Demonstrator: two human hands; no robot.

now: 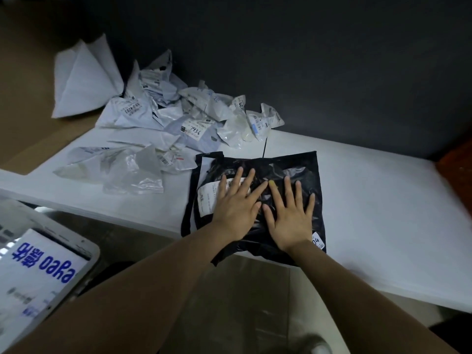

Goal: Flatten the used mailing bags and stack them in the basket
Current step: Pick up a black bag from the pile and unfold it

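Observation:
A black mailing bag (pixel 288 164) with a white label lies flat on the white table (pixel 383 213), its near edge hanging over the table's front. My left hand (pixel 236 205) presses on its left half, fingers straight and spread, partly over the label. My right hand (pixel 290 213) presses flat on its right half beside it. A heap of crumpled white and grey mailing bags (pixel 178 116) lies behind and to the left. The white basket (pixel 84 247) stands at the lower left, with a white bag printed in blue (pixel 43 267) lying in it.
A large white folded bag (pixel 84 80) leans at the back left on a brown surface (pixel 23 103). A dark wall (pixel 306 60) closes the back. The floor (pixel 242 302) shows below the table's front edge.

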